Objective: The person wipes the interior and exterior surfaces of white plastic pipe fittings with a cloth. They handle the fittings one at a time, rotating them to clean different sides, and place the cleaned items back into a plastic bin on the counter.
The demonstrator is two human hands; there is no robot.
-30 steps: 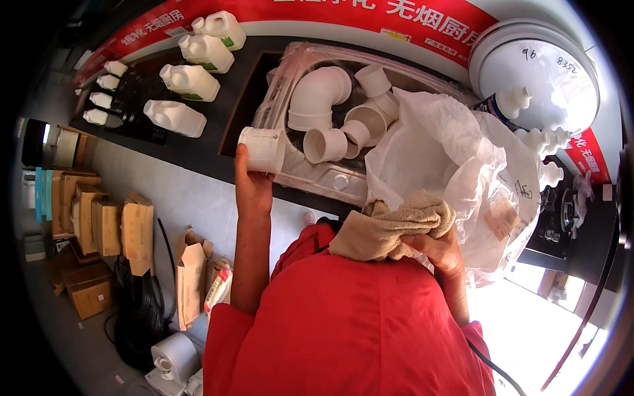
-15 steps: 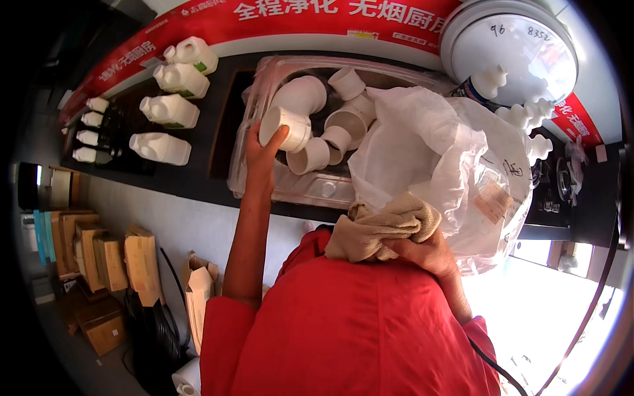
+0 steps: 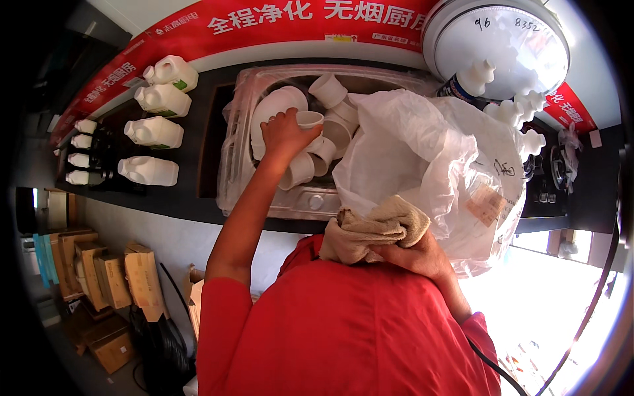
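Observation:
My left hand (image 3: 285,134) reaches into a plastic-wrapped steel sink (image 3: 232,165) and grips a white pipe fitting (image 3: 309,119) among several other white pipe fittings (image 3: 300,170) piled there. My right hand (image 3: 411,254) is close to my red shirt and holds a crumpled beige cloth (image 3: 374,228). A large clear plastic bag (image 3: 429,158) bulges just above the right hand, over the sink's right side.
Several white plastic jugs (image 3: 158,132) lie on the dark counter (image 3: 191,191) to the left. A round white ceiling lamp (image 3: 502,46) with white fittings (image 3: 522,119) beside it sits at upper right. Cardboard boxes (image 3: 99,284) stand on the floor at lower left. A red banner (image 3: 264,20) runs behind.
My left hand carried the white fitting from in front of the counter up into the sink, among the other fittings. The right hand with the cloth stayed put.

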